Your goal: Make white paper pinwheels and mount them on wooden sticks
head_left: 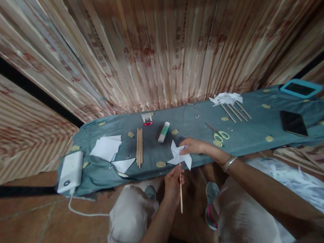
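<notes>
A white paper pinwheel (pixel 176 154) on a thin wooden stick (pixel 181 198) is held over the table's front edge. My left hand (pixel 173 180) is closed round the stick just below the paper blades. At the pinwheel's right side, my right hand (pixel 192 146) has its fingers on the paper near the centre, with the fingertips partly hidden. Beyond the pinwheel lies a glue stick (pixel 164 132) with a green label. Left of it rests a bundle of wooden sticks (pixel 139 148). A small red-and-white box (pixel 147 119) of metal pins stands open farther back.
A narrow table with a green cloth (pixel 152 143) carries white paper squares (pixel 106 148), a folded paper (pixel 123 165) and a white power bank (pixel 71 172) at left. Rightward are scissors (pixel 219 134), several pinwheels (pixel 227 99), a phone (pixel 294 123) and a blue-framed device (pixel 301 88). A curtain (pixel 158 56) hangs behind.
</notes>
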The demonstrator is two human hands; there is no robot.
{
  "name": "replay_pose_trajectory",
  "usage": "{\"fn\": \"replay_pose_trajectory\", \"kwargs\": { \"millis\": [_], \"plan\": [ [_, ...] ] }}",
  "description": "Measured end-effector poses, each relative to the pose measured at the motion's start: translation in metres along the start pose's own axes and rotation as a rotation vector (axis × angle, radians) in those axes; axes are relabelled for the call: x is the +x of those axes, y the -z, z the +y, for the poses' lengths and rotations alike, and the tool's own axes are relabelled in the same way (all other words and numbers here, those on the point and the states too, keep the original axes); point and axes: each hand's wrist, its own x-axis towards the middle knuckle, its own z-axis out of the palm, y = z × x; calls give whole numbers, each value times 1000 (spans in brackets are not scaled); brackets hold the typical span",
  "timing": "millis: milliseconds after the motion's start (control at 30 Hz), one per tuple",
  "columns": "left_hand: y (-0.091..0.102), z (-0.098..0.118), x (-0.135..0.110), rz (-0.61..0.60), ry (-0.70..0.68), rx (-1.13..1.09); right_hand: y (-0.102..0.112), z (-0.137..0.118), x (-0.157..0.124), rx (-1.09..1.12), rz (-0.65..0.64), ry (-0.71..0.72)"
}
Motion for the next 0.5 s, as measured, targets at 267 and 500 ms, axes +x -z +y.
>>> {"fn": "replay_pose_trajectory", "kwargs": {
  "millis": [267, 500],
  "plan": [
    [-4, -9, 10, 47, 110, -177, 10, -9, 24, -390, -101, 12],
    [-2, -13, 10, -15, 155, -246, 11, -18, 30, -593, -160, 44]
  ]
}}
